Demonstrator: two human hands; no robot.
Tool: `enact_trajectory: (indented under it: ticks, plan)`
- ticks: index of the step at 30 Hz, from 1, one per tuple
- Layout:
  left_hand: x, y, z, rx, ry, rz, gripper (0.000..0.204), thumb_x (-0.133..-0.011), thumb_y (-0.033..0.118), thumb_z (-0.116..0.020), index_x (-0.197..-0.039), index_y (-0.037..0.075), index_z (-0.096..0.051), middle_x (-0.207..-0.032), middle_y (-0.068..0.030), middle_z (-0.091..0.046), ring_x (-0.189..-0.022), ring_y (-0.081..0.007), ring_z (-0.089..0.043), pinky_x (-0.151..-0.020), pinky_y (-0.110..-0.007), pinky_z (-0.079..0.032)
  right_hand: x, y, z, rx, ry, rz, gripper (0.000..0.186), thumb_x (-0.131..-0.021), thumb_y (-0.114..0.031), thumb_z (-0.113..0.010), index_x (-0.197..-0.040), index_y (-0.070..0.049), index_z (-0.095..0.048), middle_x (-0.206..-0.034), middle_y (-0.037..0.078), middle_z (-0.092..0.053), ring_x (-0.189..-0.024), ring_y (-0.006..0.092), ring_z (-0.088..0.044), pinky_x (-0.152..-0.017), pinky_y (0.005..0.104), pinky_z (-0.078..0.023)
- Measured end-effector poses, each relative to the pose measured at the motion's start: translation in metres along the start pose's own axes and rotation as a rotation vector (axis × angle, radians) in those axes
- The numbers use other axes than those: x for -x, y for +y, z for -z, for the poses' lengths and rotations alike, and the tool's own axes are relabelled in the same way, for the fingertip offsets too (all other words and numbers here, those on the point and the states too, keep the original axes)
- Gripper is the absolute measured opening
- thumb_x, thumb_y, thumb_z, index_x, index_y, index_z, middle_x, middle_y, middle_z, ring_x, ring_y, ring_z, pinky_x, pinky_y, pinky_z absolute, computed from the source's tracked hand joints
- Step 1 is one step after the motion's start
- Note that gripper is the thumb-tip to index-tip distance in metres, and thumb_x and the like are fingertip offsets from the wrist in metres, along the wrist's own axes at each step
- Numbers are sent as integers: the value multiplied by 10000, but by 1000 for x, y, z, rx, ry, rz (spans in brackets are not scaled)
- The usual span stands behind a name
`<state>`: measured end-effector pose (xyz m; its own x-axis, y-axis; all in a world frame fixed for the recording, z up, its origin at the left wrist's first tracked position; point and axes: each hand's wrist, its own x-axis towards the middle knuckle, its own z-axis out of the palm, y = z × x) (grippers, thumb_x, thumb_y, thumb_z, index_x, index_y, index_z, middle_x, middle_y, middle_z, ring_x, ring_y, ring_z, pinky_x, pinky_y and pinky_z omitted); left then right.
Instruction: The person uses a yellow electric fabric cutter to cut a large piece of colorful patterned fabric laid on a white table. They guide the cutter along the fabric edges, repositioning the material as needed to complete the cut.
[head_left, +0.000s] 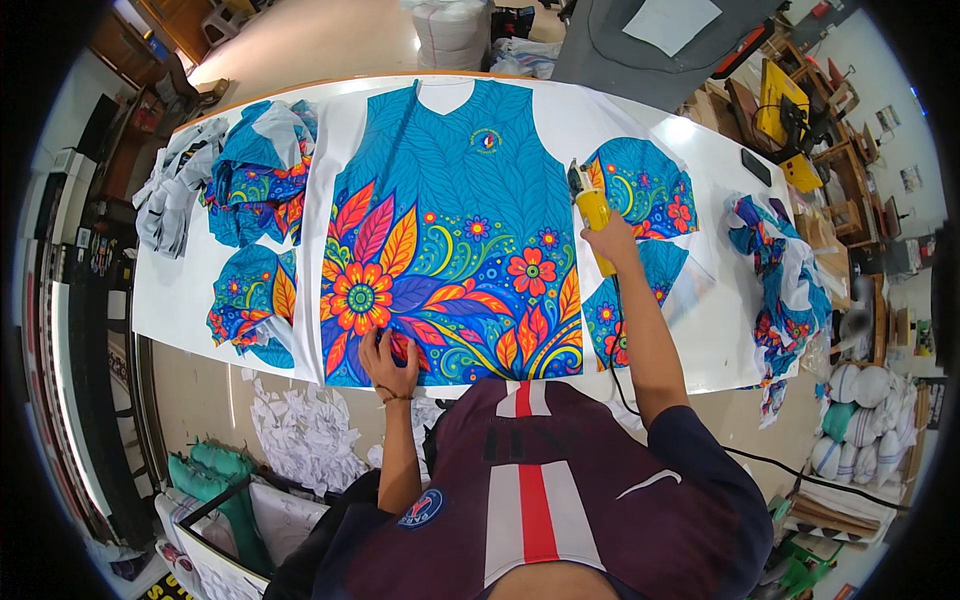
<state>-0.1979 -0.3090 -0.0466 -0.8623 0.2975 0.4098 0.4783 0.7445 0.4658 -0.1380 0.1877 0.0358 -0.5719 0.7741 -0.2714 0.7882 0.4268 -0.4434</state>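
Gripping the yellow corded tool point(592, 205), your right hand point(613, 243) closes around its body, with the metal head pointing away from you beside the right edge of the large printed panel point(450, 245). Your left hand point(390, 362) lies open, fingers slightly bent, pressing on the panel near its lower edge, just below a big orange flower. The panel spreads across the middle of the white table point(165, 300), teal above and flowered below. On its upper right part sits a small round emblem point(486, 141) ringed with yellowish lettering too tiny to make out.

Your dark shirt point(620, 530) bears a round blue crest point(420, 508) with pale lettering, a curved white mark point(650, 485) and a red stripe between white ones. At the lower left, a black sign point(168, 588) shows yellow letters, cut off by the rim.

Right of the tool lie a rounded printed piece point(645, 185) and, nearer you, another printed piece point(658, 270). Farther right, a dark phone point(756, 167) lies beyond a crumpled printed heap point(785, 280). More printed pieces point(255, 300) rest left of the panel.
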Motion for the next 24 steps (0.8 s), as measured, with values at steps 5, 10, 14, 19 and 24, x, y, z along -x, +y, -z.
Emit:
enact_trajectory:
  ticks: [5, 10, 14, 19, 24]
  plan:
    - [-2, 2, 0, 9, 2, 2, 471, -842, 280, -823, -1211, 18, -692, -1390, -210, -577, -1331, -419, -512, -1131, -548, -396, -35, -11, 0, 19, -18, -51, 778, -740, -398, -807, -1331, 31, -539, -1223, 280, -696, -1148, 433, -689, -955, 517, -563]
    - [-4, 3, 1, 4, -2, -7, 476, -836, 278, -829, -1211, 19, -693, -1388, -212, -578, -1327, -420, -513, -1125, -548, -401, -68, -24, -3, 31, 18, -38, 799, -732, -400, -812, -1342, 35, -535, -1235, 276, -697, -1160, 430, -685, -969, 513, -558]
    - [-8, 6, 2, -1, -14, 0, 498, -834, 293, -833, -1224, 20, -687, -1379, -214, -580, -1312, -421, -519, -1121, -547, -399, -85, -20, 3, -93, -25, 11, 636, -760, -367, -798, -1229, 31, -637, -1081, 224, -739, -985, 373, -738, -844, 463, -590]
    - [-9, 10, 10, -56, -93, 69, 619, -833, 380, -838, -1298, 18, -647, -1410, -215, -543, -1334, -425, -485, -1136, -554, -369, -58, 22, 25, -607, -283, -45, 411, -805, -275, -790, -1108, -7, -718, -865, 94, -714, -692, 202, -697, -632, 364, -571]
    - [-25, 31, 13, -110, -195, 156, 774, -798, 494, -849, -1367, 29, -609, -1447, -247, -495, -1375, -446, -424, -1158, -573, -337, -5, 83, 82, -773, -381, -163, 376, -845, -220, -768, -1158, -32, -681, -874, 74, -685, -698, 186, -683, -613, 341, -555]
